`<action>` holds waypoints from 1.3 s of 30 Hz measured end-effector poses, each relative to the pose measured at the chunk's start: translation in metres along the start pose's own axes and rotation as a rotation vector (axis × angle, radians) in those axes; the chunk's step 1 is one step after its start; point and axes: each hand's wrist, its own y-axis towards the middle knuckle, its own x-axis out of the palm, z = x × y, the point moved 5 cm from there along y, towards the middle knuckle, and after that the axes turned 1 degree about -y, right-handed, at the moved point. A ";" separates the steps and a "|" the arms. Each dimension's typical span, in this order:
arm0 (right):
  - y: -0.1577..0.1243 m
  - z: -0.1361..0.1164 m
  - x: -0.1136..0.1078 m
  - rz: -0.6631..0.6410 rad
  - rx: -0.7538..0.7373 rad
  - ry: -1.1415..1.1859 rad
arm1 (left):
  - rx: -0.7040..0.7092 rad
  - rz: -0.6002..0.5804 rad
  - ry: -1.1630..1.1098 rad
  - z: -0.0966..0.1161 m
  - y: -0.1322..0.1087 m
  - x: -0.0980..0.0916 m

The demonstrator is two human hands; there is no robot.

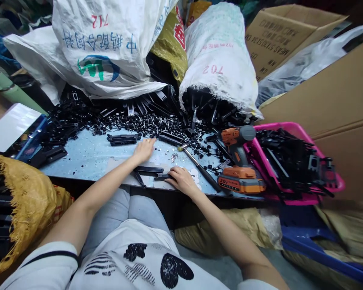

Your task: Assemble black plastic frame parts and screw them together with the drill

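My right hand (pixel 183 180) is closed on the end of a long, narrow black part (pixel 161 176) at the table's front edge. Another slim black part (pixel 149 169) lies just behind it, and a dark bar (pixel 139 178) slants down to the left. Further back, my left hand (pixel 144 150) has its fingers bunched together at the near edge of a heap of small metal pins and black pieces (pixel 151 123). Whatever those fingertips pinch, if anything, is hidden. Black channel-shaped pieces lie on either side of that hand, one to the left (pixel 123 139) and one to the right (pixel 171 138).
A hammer (pixel 201 167) lies right of my right hand, beside an upright orange cordless drill (pixel 237 159). A pink basket (pixel 302 131) of black parts stands at the right. White woven sacks (pixel 109 44) line the back, and a yellow sack (pixel 33 209) is at the left.
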 end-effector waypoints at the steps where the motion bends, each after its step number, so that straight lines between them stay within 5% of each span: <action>1: -0.004 0.003 0.000 -0.006 0.011 0.021 | -0.055 0.033 0.043 -0.008 0.018 -0.002; 4: -0.001 0.022 -0.011 0.034 0.110 0.056 | -0.094 0.045 0.108 -0.023 0.053 -0.001; 7: 0.026 0.066 -0.034 0.165 0.342 0.029 | -0.061 0.037 0.092 -0.022 0.053 0.003; 12: 0.098 0.145 -0.052 0.204 0.649 0.002 | -0.075 0.104 -0.006 -0.022 0.004 -0.019; 17: 0.136 0.167 -0.046 0.110 0.721 0.055 | -0.107 0.184 -0.247 -0.038 -0.064 -0.052; 24: 0.109 0.159 -0.057 0.237 0.745 0.102 | -0.050 -0.038 -0.165 -0.027 -0.099 -0.045; 32: 0.056 0.094 -0.061 0.403 0.505 0.454 | -0.046 -0.198 0.061 -0.007 -0.093 -0.043; 35: 0.047 0.067 -0.053 0.408 0.419 0.542 | -0.058 -0.112 0.047 -0.003 -0.092 -0.037; 39: 0.038 0.035 -0.038 0.346 0.324 0.693 | -0.025 0.197 -0.040 -0.010 -0.107 -0.025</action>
